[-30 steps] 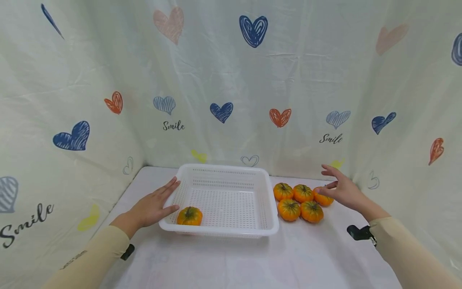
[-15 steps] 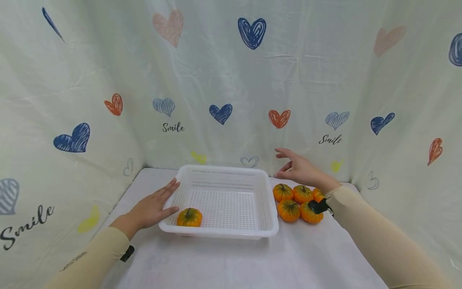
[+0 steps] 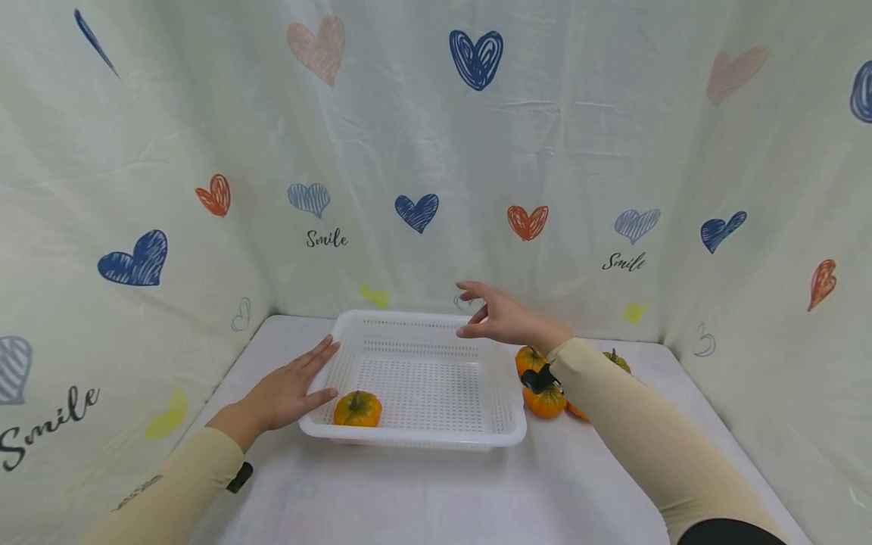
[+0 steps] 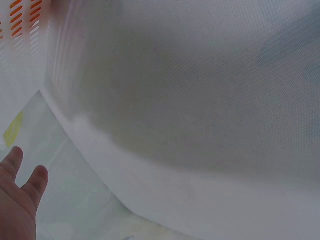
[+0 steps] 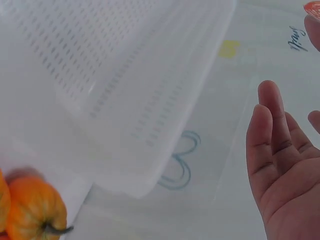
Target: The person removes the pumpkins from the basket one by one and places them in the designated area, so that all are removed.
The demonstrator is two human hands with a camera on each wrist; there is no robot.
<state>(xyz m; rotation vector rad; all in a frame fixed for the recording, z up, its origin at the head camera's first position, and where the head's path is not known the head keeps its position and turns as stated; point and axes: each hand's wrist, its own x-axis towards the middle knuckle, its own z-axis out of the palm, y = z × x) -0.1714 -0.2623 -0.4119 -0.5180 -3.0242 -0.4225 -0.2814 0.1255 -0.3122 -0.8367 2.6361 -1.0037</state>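
Note:
My left hand [image 3: 291,386] lies with straight fingers on the left rim of a white perforated plastic basket [image 3: 425,437]. A small orange-green pumpkin [image 3: 357,409] sits in the basket's near left corner. In the left wrist view, orange shows through slots in the basket wall [image 4: 22,75], beside my left hand [image 4: 22,195]. My right hand [image 3: 504,316] is raised over the basket's far right corner, fingers loosely bent and holding nothing. The right wrist view shows the bare palm of my right hand [image 5: 285,165] beyond the basket rim.
More pumpkins [image 3: 530,359] stand on the white-covered table [image 3: 409,492], right of the basket, partly hidden by my right sleeve [image 3: 647,424]. One pumpkin [image 5: 37,210] shows at the right wrist view's lower left. A heart-printed curtain [image 3: 572,159] hangs close behind.
My right hand has swept left from above the rightmost pumpkin to over the basket's far right corner. The left hand, basket and pumpkin inside have stayed put.

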